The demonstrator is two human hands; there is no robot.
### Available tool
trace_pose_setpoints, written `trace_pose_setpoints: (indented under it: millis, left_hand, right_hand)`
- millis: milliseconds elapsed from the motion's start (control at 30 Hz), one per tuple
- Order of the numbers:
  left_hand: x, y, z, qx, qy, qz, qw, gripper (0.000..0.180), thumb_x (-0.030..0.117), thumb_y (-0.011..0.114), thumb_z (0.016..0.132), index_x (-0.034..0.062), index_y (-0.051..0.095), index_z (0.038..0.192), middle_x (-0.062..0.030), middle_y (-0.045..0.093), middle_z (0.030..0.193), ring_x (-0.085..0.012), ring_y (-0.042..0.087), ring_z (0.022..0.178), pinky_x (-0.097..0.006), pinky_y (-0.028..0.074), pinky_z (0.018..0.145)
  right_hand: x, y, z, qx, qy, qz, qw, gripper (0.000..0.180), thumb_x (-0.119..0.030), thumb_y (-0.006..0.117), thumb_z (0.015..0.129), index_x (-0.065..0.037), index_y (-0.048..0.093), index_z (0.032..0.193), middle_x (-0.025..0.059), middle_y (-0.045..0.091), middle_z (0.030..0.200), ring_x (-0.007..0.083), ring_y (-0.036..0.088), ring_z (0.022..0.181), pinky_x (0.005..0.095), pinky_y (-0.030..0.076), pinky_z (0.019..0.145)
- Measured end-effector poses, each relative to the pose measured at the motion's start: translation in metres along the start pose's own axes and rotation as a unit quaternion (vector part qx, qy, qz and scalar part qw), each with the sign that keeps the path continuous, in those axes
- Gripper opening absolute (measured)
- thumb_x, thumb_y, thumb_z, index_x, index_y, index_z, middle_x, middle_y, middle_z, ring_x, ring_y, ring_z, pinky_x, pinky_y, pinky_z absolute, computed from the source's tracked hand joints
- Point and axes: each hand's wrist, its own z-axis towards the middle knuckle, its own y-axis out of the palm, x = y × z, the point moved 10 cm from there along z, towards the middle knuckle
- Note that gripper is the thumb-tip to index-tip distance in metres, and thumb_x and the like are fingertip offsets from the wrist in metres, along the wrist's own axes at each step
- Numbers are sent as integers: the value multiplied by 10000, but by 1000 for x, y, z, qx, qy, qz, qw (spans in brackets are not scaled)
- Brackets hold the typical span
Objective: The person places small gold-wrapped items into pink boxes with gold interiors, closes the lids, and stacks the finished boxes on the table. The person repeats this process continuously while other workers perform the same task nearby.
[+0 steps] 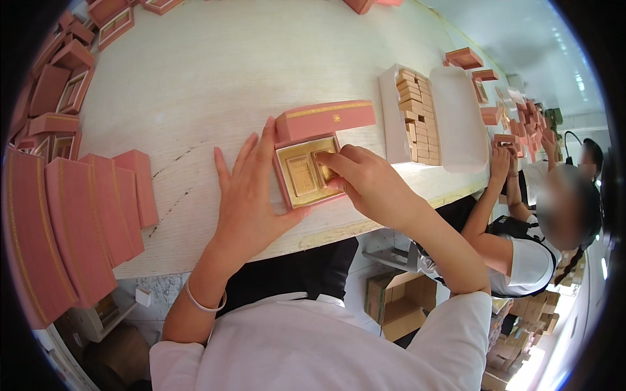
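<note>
A pink gift box (326,124) with gold trim stands on the table in front of me, its lid up. Two gold bar-shaped pieces lie side by side in its gold-lined tray. The left gold bar (300,176) is in plain sight; the right gold bar (321,156) is partly covered by my right hand (368,179), whose thumb and fingers pinch it in its slot. My left hand (251,189) has its fingers spread along the box's left side, with the thumb at the near left corner.
Stacked pink boxes (91,221) fill the left table edge, with several open boxes (72,91) behind them. Right of my box stands a white carton (398,117) of small tan blocks, beside a white lid (460,120). A co-worker (515,254) handles pink boxes farther right.
</note>
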Motion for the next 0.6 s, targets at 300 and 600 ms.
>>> trace_pose_setpoints:
  millis: [300,600]
  left_hand:
    - [4,4,3,-9,-9,-1,1000,1175,231,828,582,72,57,1455,-142,359,1400,-302,356,1300,-640,26,1048]
    - [0,6,1,-27,-17,8,999,1261,266,858,529,38,29,1451,-151,313,1416,-278,274,1337,-588,26,1078]
  right_hand:
    - [29,-5,-3,-2,101,46,994,318,-84,663,782,-31,548,1073,154,566,910,302,572,807,374,466,687]
    - [-34,-94,15,272,-108,-109,950,295,-201,610,843,6,591,1052,160,556,1137,337,526,1072,412,435,884]
